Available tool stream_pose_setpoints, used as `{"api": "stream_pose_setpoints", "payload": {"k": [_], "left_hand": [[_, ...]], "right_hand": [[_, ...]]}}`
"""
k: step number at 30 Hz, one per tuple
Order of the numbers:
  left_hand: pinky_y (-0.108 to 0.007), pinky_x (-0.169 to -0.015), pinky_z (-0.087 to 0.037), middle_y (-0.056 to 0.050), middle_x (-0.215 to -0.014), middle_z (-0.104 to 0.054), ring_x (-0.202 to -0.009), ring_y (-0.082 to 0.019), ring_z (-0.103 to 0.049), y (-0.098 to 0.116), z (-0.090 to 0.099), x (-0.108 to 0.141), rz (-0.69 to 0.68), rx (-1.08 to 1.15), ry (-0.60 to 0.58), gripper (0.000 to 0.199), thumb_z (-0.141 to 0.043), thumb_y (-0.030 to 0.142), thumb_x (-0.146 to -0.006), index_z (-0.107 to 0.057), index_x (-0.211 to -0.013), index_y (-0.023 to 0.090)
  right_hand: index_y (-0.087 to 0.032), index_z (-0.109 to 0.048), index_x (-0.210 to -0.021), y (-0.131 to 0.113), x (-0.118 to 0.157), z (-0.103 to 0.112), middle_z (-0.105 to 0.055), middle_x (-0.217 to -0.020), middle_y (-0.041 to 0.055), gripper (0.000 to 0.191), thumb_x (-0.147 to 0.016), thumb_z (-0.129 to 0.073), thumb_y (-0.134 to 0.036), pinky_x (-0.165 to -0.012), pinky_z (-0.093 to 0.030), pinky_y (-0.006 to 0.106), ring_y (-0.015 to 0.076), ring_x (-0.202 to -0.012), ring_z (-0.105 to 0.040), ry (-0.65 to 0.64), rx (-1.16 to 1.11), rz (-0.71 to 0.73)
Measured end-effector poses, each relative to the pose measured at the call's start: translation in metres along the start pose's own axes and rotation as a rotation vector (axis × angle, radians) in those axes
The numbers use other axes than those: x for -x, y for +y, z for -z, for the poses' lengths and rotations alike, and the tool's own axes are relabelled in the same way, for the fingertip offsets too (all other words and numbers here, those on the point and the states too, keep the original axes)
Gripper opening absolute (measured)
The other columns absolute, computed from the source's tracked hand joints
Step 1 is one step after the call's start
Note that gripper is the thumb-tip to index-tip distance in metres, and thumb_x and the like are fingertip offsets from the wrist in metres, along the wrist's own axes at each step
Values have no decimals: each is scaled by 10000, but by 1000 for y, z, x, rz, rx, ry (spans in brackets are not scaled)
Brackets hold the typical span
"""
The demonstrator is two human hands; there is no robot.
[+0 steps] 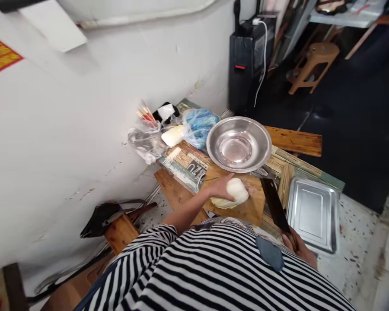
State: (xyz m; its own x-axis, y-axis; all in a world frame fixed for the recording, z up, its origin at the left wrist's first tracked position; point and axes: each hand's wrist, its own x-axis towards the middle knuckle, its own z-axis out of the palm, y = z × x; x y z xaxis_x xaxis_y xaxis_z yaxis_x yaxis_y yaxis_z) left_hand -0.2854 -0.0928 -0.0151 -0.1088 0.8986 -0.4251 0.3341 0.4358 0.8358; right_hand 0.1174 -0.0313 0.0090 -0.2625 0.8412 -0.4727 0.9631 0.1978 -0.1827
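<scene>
My left hand is closed over a pale napa cabbage. Beneath the cabbage lies a wooden cutting board at the near side of the table. At the lower right, my right hand grips a dark cleaver by its handle. Its blade points away from me, over the board's right edge, apart from the cabbage. Just behind the board stands a wide steel basin with nothing but small specks or drops visible inside. My left palm hides part of the cabbage.
To the right lies a metal tray. Toward the wall are blue plastic bags, another pale cabbage and bundled sticks. Wooden benches flank the table. A black speaker-like box and a plastic stool stand farther back.
</scene>
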Motion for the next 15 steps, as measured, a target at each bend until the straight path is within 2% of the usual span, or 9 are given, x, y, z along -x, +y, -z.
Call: {"api": "stream_pose_setpoints", "payload": {"k": [2, 4, 6, 8, 11, 13, 15], "left_hand": [[-502, -1172, -384, -204, -1493, -537, -1367, -441, -517, 15, -33, -11, 56, -88, 8, 1200, -941, 387, -517, -380, -1558, 181], [-548, -1124, -405, -258, -1417, -569, -1310, -487, -538, 27, -61, -17, 128, -186, 48, 1169, -937, 355, -548, -368, -1549, 152], [-572, -1095, -407, -293, -1384, -564, -1278, -506, -541, 34, -79, -18, 189, -256, 91, 1136, -938, 347, -566, -371, -1526, 131], [-596, -1123, -362, -312, -1443, -499, -1314, -509, -501, 38, -85, -15, 219, -291, 111, 1119, -946, 380, -563, -383, -1497, 129], [-628, -1192, -241, -325, -1540, -375, -1421, -511, -374, 38, -86, -11, 246, -317, 135, 1139, -968, 414, -511, -401, -1457, 133], [-594, -1208, -236, -312, -1521, -403, -1429, -498, -367, 39, -86, -9, 265, -306, 159, 1120, -974, 400, -494, -425, -1434, 135], [-535, -1184, -305, -286, -1442, -492, -1373, -481, -444, 39, -89, -8, 283, -302, 163, 1066, -964, 385, -511, -452, -1412, 133]], "right_hand": [[-257, -537, -1421, -21, 6, 15, -762, -925, 104, 709, -884, -322, -669, -811, -602, 462, 360, -875, -737, 42, -112, 32], [-255, -579, -1366, -40, 7, 26, -757, -1087, 120, 642, -888, -385, -637, -856, -585, 429, 339, -974, -730, 27, -158, 129], [-271, -578, -1350, -53, 8, 32, -748, -1138, 118, 561, -923, -391, -584, -832, -576, 413, 324, -987, -727, -4, -135, 176], [-276, -571, -1325, -57, 11, 35, -749, -1106, 114, 500, -956, -360, -540, -771, -568, 411, 318, -926, -732, -18, -68, 191], [-284, -572, -1244, -55, 17, 34, -750, -1019, 92, 428, -984, -338, -531, -697, -544, 391, 302, -834, -732, -37, 57, 216], [-299, -574, -1185, -54, 22, 33, -745, -982, 63, 381, -993, -357, -546, -650, -517, 353, 273, -787, -727, -81, 105, 269], [-298, -576, -1118, -55, 25, 31, -730, -939, 43, 347, -1003, -371, -553, -604, -483, 320, 247, -740, -717, -112, 152, 315]]}}
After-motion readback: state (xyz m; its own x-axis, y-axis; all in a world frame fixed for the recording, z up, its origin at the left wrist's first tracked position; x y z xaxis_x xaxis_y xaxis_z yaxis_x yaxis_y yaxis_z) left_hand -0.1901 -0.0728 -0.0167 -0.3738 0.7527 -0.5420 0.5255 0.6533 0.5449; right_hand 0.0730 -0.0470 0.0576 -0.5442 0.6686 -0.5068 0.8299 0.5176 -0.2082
